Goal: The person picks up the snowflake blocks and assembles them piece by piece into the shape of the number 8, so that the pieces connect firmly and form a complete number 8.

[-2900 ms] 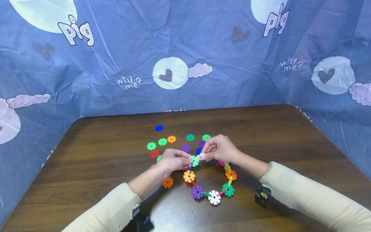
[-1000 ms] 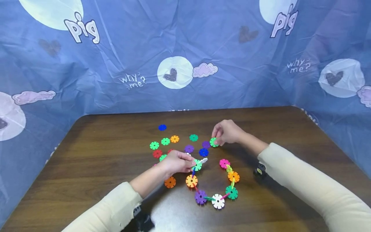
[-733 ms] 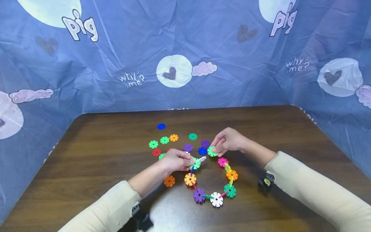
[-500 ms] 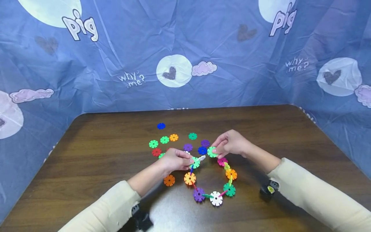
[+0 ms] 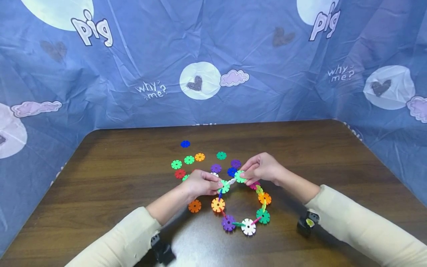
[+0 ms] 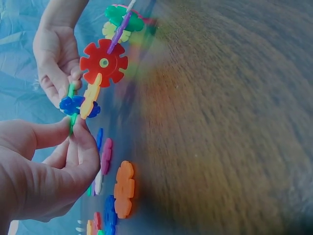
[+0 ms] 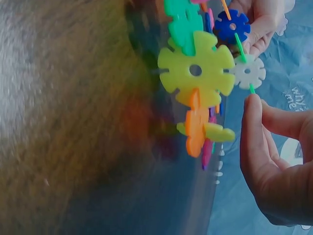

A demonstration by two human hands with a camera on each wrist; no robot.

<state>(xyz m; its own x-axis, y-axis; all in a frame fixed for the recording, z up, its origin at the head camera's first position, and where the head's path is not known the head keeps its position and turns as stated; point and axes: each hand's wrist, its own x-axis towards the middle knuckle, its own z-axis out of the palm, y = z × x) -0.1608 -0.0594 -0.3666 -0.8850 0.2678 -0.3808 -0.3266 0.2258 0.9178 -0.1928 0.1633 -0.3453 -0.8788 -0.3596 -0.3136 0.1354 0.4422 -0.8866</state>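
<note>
A chain of notched plastic snowflake discs curves over the table, with a purple disc and a white disc at its near side. My left hand pinches a light green disc at the chain's left end. From that disc a small white disc sticks out, seen nearly edge-on. Between thumb and forefinger my right hand holds another light green disc, its edge at the white disc. In the right wrist view the white disc meets this green disc's edge. The chain's pink end disc lies partly behind the right hand.
Loose discs lie beyond and left of the hands, among them a blue disc, a red disc and an orange disc. A blue printed cloth hangs behind the brown table.
My right hand let go of the white disc, picked up a light green disc from the table and brought it left and nearer to the white disc. The left hand keeps its pinch.
</note>
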